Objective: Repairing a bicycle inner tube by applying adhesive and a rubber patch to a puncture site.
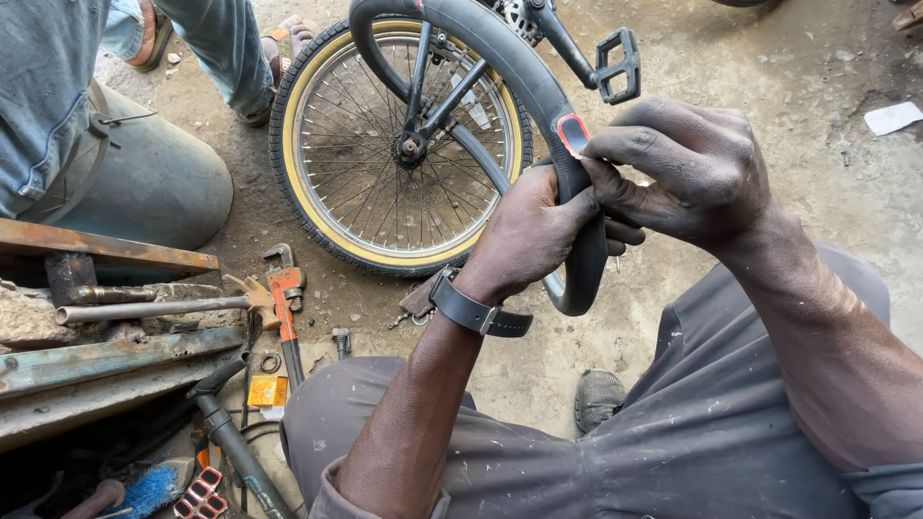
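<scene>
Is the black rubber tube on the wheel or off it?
Off. Both hands, left hand and right hand, hold the tube above the wheel.

Person wearing dusty grey trousers flecked with pale specks; a wide black strap wristband is circling the left wrist, its loose end sticking out; forearms are showing bare, grime-streaked; a worn grey shoe is peeking out below.

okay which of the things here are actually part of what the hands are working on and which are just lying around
In hand:
left hand
right hand
black inner tube
red patch

Lying about:
bicycle wheel
pipe wrench
hammer
pedal
blue brush
</scene>
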